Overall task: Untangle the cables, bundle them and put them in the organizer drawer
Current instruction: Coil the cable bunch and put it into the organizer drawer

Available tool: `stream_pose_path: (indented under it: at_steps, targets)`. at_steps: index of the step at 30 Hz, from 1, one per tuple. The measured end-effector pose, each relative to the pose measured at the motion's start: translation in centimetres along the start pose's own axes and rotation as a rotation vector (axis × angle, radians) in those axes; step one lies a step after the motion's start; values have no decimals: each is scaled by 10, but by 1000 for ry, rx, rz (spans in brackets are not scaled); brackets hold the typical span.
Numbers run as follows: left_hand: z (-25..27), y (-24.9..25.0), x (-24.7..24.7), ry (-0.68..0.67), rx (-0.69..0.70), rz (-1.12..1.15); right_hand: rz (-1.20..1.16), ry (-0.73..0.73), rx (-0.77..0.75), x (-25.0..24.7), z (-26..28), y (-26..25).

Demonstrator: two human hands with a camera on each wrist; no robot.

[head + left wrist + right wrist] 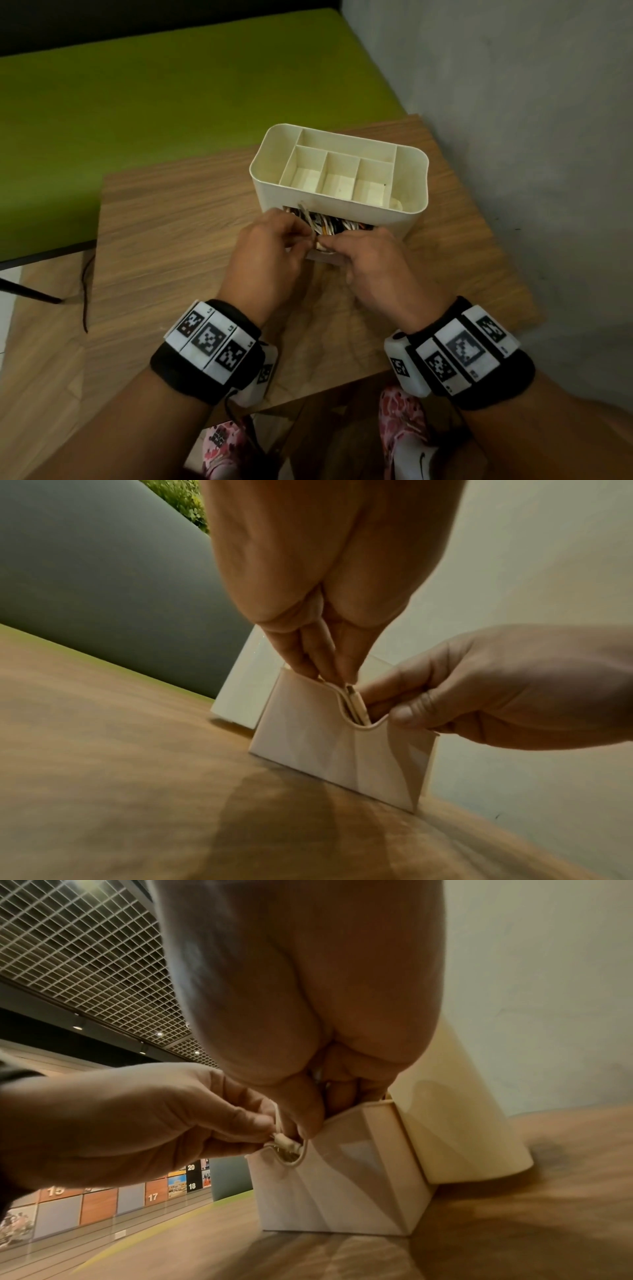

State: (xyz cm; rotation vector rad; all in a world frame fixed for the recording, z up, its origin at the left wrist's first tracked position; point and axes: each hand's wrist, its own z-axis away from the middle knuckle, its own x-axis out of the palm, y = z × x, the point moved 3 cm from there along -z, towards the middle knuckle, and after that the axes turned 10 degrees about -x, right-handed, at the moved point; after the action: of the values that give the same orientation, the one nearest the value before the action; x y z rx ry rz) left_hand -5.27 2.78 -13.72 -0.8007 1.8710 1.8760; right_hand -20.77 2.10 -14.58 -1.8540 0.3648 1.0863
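A cream organizer (407,202) stood on the tabletop (171,240), its drawer (342,1191) pulled out, crammed with black and white cables (337,224).

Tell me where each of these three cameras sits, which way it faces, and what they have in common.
Head: worn on the head, looking forward and down at the white organizer on the wooden table; both forearms and marker wristbands show.
Left wrist: low over the table, looking along the left hand at the drawer; the right hand comes in from the side.
Right wrist: low, looking along the right hand at the drawer, left hand alongside, ceiling grid behind.
Shared: all show both hands at the pulled-out drawer.
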Motion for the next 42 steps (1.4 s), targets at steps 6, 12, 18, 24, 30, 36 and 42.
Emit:
stream_pose_path:
  at_steps: [6,12,18,24,30,36,42]
  targets:
    - [-4,3,0,-5,-36,31,41,-96,23,-5,0,-6]
    - [-5,7,-5,74,-39,-110,20,-155,31,-2,-2,-11]
    - [-4,14,-3,32,157,-292,13,-80,-11,1,0,-10]
    - [-8,22,5,-188,158,-860,46,-37,-41,4,0,-10]
    - [9,19,-2,-279,177,-1046,92,-6,-76,8,0,-7]
    - [8,15,5,-290,150,-1055,113,-75,-98,7,-1,-9]
    - [2,10,10,-276,155,-1053,220,144,-250,-1,5,-23]
